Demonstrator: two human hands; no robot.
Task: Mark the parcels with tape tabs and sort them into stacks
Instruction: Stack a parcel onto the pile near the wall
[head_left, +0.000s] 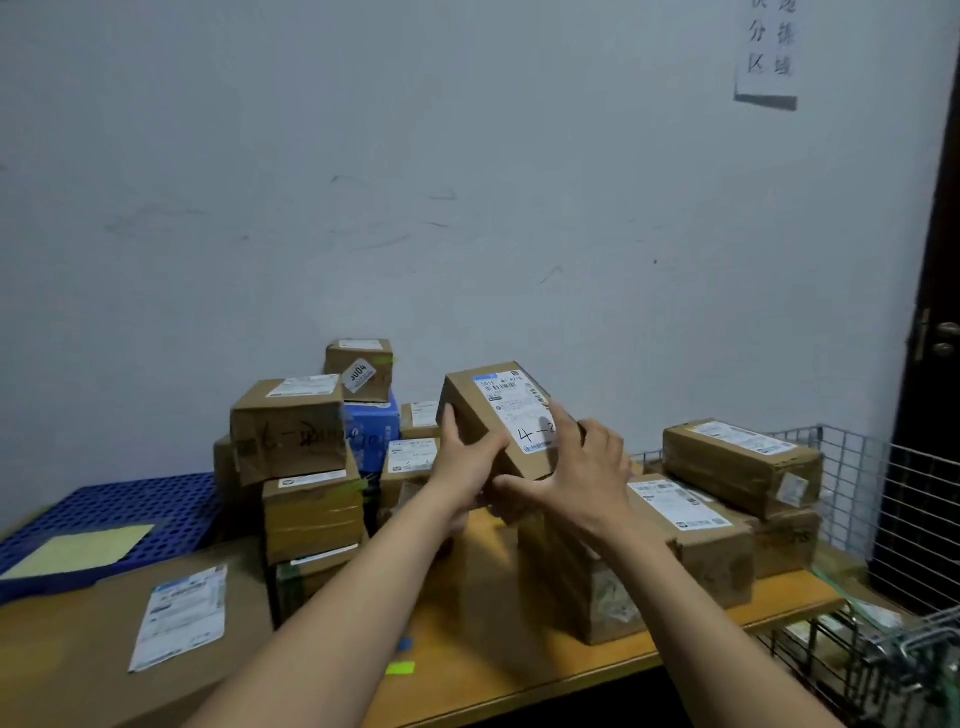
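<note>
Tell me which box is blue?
The blue box in the back stack, under the small brown parcel with a slanted sticker. All other parcels are brown cardboard.

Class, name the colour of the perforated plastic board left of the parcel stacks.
The board is blue; head view.

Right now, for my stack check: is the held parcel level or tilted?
Tilted: left hand and right hand hold the parcel above the table, its label sloping toward the camera.
</note>
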